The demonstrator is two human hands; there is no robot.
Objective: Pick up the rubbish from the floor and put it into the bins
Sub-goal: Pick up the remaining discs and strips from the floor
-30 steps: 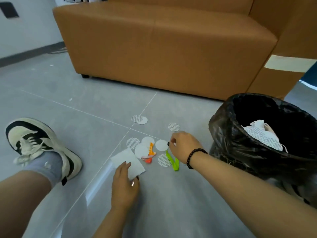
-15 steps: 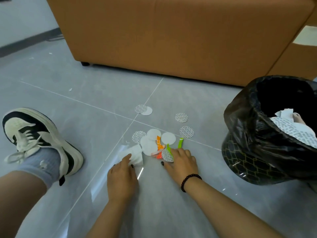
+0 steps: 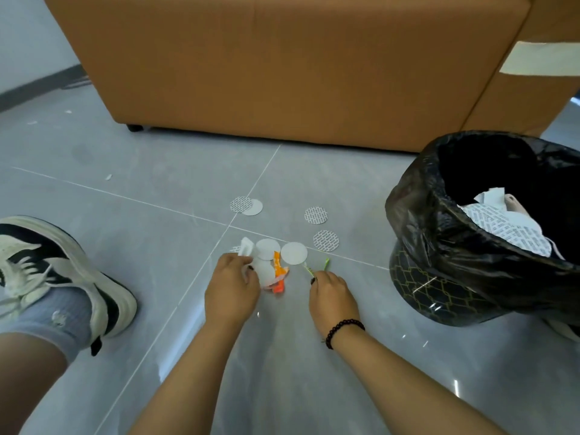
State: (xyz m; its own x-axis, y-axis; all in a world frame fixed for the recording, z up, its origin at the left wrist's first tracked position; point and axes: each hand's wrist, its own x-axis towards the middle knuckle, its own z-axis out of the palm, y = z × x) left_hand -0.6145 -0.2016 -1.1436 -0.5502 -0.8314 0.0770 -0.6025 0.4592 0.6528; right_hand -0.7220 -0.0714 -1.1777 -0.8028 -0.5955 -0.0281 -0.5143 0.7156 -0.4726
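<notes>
A heap of rubbish lies on the grey floor in front of me: white paper discs (image 3: 293, 253), an orange wrapper (image 3: 279, 273) and a green strip (image 3: 324, 264). My left hand (image 3: 231, 287) grips a crumpled white paper (image 3: 245, 246) at the heap's left side. My right hand (image 3: 333, 293), with a black bead bracelet, pinches the green strip at the heap's right side. Two printed discs (image 3: 325, 240) lie just beyond, and two more overlapping discs (image 3: 246, 205) lie farther off. A bin lined with a black bag (image 3: 420, 208) stands at the right, holding paper.
An orange sofa (image 3: 282, 73) stands close behind the rubbish. My left foot in a black and white shoe (image 3: 62, 274) rests on the floor at the left. Small white scraps (image 3: 108, 177) lie farther back on the left.
My left hand has crumpled the white paper and lifted it beside the heap. My right hand has pulled the green strip away from the heap, to the right.
</notes>
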